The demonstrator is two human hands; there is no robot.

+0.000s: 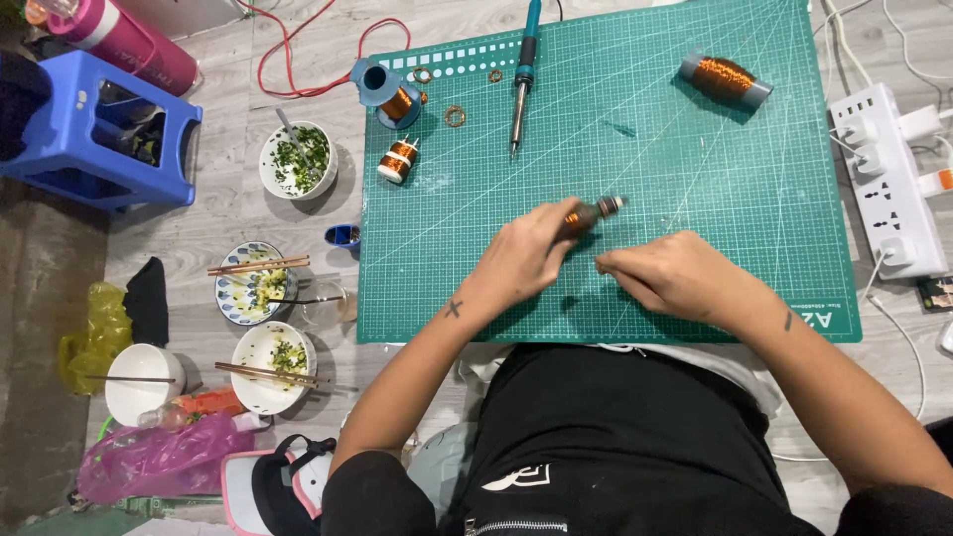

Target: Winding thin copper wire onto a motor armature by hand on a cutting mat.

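At the centre of the frame a small spool of copper wire is clenched in the grip of the left hand, above the green cutting mat; the right hand is rested on the mat just beside it, fingers pinched together, though what is pinched cannot be told. A soldering iron is laid at the upper middle; a larger copper spool is seen at upper right.

A cutting mat is lying on the floor in front of the person. Both hands are resting on its near half, the left hand gripping a wire spool, the right hand just beside it. A soldering iron is lying at the mat's far edge, with two spools to its left and another spool far right. A power strip is sitting right of the mat. Bowls with chopsticks are standing left of it, a stool beyond them.
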